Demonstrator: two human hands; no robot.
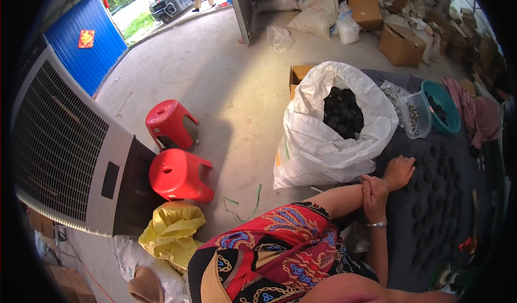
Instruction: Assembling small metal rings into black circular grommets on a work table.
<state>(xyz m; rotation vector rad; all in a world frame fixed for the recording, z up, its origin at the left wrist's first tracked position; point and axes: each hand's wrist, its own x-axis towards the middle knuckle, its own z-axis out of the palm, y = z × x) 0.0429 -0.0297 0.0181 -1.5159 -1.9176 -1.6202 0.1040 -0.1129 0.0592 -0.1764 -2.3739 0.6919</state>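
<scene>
My left hand [399, 172] rests at the near-left edge of a dark table cover [396, 225], its fingers stretched out and holding nothing. My right hand [375, 195], below a silver bracelet, is wrapped round my left wrist. Beside the left hand, rows of black round pieces [439, 195] lie on the dark cover; their kind is hard to make out. Just beyond my hands stands a white woven sack [318, 136], its mouth rolled back. Many black rounded pieces [343, 112] fill it.
Right of the sack are a clear tub [418, 114] of small metallic parts and a teal basin [456, 117]. Two red stools [182, 175] stand left, by a large air cooler [64, 141] and yellow sack [173, 233]. Cardboard boxes [401, 46] are piled at the back right.
</scene>
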